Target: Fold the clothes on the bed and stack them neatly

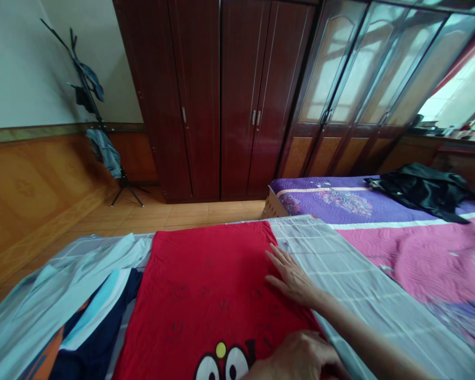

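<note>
A red shirt with a cartoon face printed near the bottom lies spread flat on the grey checked bed sheet. My right hand rests palm down on the shirt's right edge, fingers stretched and apart. Nearer to me, my left hand reaches across the shirt to the same edge. Its fingers curl down around the fabric there, and the fingertips are partly hidden. The lowest part of the shirt runs out of view.
On the left lie a pale blue-grey garment and a navy, white and orange one. Another bed with a purple and pink cover holds a dark jacket. Behind stand a wardrobe and a coat rack.
</note>
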The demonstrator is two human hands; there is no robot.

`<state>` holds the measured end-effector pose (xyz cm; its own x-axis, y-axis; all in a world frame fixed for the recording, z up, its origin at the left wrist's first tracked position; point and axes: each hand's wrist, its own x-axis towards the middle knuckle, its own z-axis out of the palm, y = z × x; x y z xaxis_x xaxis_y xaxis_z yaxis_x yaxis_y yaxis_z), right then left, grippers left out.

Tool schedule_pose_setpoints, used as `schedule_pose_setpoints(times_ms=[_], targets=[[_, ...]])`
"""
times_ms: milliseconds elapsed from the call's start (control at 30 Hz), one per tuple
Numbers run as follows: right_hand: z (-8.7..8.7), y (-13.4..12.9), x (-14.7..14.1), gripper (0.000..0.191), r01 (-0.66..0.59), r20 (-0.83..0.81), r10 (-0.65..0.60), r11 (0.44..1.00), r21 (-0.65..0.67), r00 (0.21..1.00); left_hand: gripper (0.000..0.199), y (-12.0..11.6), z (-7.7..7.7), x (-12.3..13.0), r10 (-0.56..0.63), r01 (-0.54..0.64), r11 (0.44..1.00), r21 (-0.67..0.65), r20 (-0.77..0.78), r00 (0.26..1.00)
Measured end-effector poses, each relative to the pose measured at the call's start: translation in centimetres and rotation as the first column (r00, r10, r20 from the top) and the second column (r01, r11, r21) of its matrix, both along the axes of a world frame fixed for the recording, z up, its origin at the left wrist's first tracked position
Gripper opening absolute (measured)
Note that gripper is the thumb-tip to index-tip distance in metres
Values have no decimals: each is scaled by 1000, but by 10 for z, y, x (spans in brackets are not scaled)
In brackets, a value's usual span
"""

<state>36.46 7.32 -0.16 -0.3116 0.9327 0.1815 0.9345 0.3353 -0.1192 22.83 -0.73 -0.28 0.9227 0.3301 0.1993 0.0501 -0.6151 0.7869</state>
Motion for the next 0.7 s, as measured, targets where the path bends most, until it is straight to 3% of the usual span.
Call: schedule_pose_setpoints(times_ms=[133,200,300,400,533,633,700], targets=[[-9,-72,31,63,-45,-22,44,997,-58,999,21,-6,2,-3,115,-122,988,94,73,991],[-16,-101,48,58,53,-18,-53,998,-37,998,20,-7,12,-8,149,-160,973,164,80,986],[-21,-139,58,57,204,-90,-199,977,54,976,19,-5,36,-19,61,-52,960,275,-25,998],[-9,-171,38,59,177,-197,-153,978,108,968,20,1,65,-32,19,55,916,398,-180,984],[17,-200,-16,60,1,-183,11,998,65,983,22,7,97,-61,159,43,850,525,-334,929],[23,-213,-38,61,-174,-94,170,984,-28,981,21,-4,110,-95,267,28,824,565,-431,862],[17,-222,-34,48,-139,-76,137,990,-21,988,20,-24,112,-124,312,10,831,557,-480,820]])
